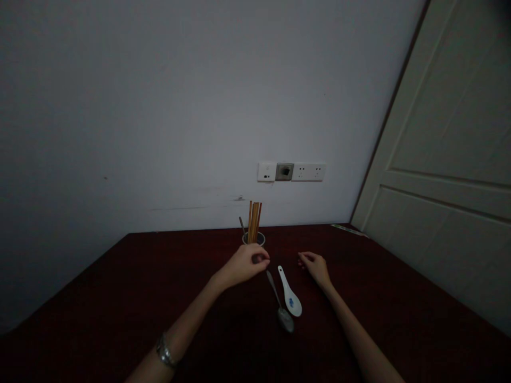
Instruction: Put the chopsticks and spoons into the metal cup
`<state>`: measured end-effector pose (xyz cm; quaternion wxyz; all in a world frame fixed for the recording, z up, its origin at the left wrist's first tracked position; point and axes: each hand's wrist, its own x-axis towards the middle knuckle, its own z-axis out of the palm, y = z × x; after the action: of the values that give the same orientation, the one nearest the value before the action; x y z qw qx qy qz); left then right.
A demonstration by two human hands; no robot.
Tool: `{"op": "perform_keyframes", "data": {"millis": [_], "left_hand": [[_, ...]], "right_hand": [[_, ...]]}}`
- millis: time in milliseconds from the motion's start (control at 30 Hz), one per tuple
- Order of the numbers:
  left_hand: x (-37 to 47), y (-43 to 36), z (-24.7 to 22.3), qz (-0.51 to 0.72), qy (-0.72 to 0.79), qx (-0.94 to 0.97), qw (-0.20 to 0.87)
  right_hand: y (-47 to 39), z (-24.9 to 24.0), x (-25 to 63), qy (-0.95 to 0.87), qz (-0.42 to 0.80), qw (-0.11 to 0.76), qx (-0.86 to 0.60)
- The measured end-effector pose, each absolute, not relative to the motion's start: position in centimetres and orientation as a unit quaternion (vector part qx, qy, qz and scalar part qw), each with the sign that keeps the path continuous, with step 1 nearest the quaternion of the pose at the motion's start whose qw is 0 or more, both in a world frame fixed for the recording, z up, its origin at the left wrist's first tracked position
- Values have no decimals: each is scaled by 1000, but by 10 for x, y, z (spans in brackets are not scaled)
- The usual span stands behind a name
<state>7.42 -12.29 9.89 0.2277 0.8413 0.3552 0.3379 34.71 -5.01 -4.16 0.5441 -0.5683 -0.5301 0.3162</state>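
Fingers were curled together on the left hand [250, 259] and right hand [316, 267] alike, so tbh the white spoon [291, 298], laid beside the metal spoon [285, 320] on the table [159, 276], could've been bumped by careless reaching.

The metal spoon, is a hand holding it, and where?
Can't tell: the left hand is close to the metal spoon at its handle end, but no grip clearly shows. The right hand is apart.
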Motion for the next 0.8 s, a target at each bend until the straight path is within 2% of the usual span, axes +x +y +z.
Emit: {"op": "perform_keyframes", "data": {"millis": [200, 300, 467, 800], "left_hand": [[88, -123, 44, 162, 456, 823, 297], [96, -123, 25, 131, 538, 776, 302], [111, -124, 12, 115, 575, 748, 310], [136, -131, 11, 82, 621, 759, 176]], "right_hand": [[-48, -45, 349, -551, 289, 535, -571], [-46, -48, 350, -560, 280, 530, -572], [-46, -51, 352, -574, 269, 523, -570], [-49, -45, 350, -571, 272, 518, -576]]}}
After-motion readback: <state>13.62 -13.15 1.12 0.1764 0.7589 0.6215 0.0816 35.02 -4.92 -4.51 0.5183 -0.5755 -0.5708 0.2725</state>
